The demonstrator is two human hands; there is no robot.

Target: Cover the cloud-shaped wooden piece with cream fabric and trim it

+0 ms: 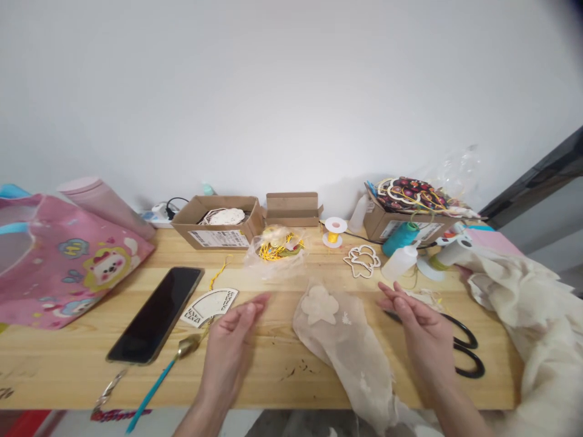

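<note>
My left hand [232,337] is raised over the table, thumb pressed against the curled fingers; anything between them is too small to make out. Beside it lie a fan-shaped wooden cutout [210,305] and a brass-coloured tassel cap on a blue cord [157,383]. My right hand [421,331] hovers above black-handled scissors [469,352], partly hiding them. Its thumb meets its fingers, and I cannot see anything held there. Between both hands a strip of sheer beige fabric [353,352] lies flat and hangs over the front edge. A flower-shaped piece [320,304] rests on its far end.
A black phone [157,315] and pink bag [77,261] stand left. Cardboard boxes [218,221] line the wall, with a bag of yellow cords [277,246] and a thread spool [334,232]. A white squeeze bottle [399,264] and heaped cream cloth [537,321] are right.
</note>
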